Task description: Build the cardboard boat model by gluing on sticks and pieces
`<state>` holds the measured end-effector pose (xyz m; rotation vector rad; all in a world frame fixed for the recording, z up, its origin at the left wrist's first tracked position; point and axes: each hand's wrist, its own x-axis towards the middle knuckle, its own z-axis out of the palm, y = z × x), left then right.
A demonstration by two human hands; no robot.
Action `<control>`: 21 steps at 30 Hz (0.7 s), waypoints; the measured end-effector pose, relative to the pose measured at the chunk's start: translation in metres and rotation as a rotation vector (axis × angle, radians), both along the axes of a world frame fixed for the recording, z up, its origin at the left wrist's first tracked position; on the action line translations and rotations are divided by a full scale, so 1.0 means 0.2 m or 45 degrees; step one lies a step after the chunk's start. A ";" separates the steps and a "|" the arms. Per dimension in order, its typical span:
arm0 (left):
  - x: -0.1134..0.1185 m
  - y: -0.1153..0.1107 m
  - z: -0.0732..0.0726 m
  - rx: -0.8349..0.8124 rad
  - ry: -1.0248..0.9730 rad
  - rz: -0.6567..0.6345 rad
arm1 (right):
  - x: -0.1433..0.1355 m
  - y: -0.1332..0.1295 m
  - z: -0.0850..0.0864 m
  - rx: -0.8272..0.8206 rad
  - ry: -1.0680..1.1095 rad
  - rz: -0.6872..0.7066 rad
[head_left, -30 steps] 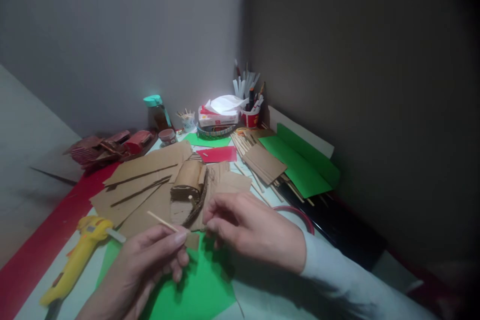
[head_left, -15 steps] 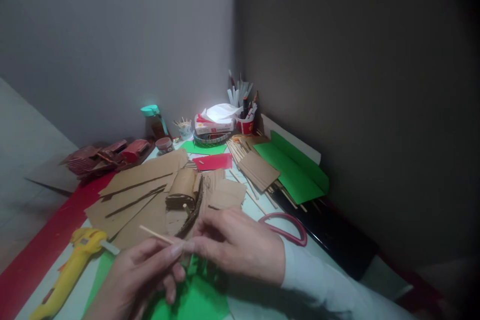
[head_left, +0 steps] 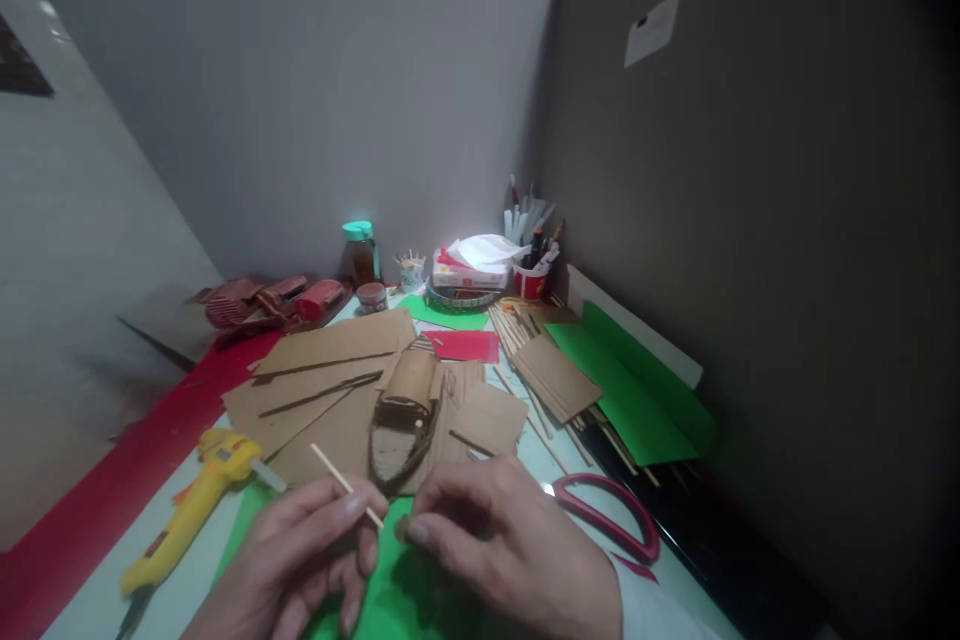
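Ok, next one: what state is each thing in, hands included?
Left hand: pinching the thin stick
Thin stick: held, slanting
Right hand: pinching the small brown piece
Small brown piece: held, mostly hidden
Yellow glue gun: lying down, unheld
Bottle: upright, teal lid on
Tissue box: open, tissue sticking out
Red cup: upright, filled
Red-handled scissors: partly hidden, open or shut unclear

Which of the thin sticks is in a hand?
The stick pinched at a slant in the left hand; the loose sticks over on the right lie partly under a cardboard piece.
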<state>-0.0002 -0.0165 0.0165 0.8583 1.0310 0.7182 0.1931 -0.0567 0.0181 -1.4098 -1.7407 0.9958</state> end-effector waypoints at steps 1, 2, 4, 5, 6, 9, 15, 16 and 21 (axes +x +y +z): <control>-0.02 0.00 0.00 -0.008 -0.019 0.026 | 0.00 0.00 -0.01 0.040 -0.004 -0.002; -0.05 0.01 0.00 -0.011 -0.035 0.051 | -0.01 0.00 -0.02 0.086 -0.009 -0.002; -0.10 0.01 -0.02 -0.013 -0.074 0.081 | -0.03 -0.01 -0.06 0.184 -0.017 0.008; -0.13 0.02 -0.03 0.000 -0.091 0.090 | -0.05 -0.02 -0.08 0.238 -0.026 0.023; -0.16 0.02 -0.05 0.022 -0.105 0.108 | -0.06 -0.02 -0.11 0.305 -0.047 0.047; -0.25 0.03 -0.08 0.060 -0.120 0.158 | -0.12 -0.03 -0.17 0.518 -0.164 0.145; -0.31 0.08 0.03 0.235 -0.068 0.319 | -0.20 0.00 -0.12 0.555 -0.235 0.135; -0.32 0.10 0.05 0.291 -0.021 0.333 | -0.21 0.01 -0.09 0.570 -0.213 0.103; -0.36 0.18 0.13 0.476 0.128 0.194 | -0.32 0.09 0.08 0.744 -0.145 -0.046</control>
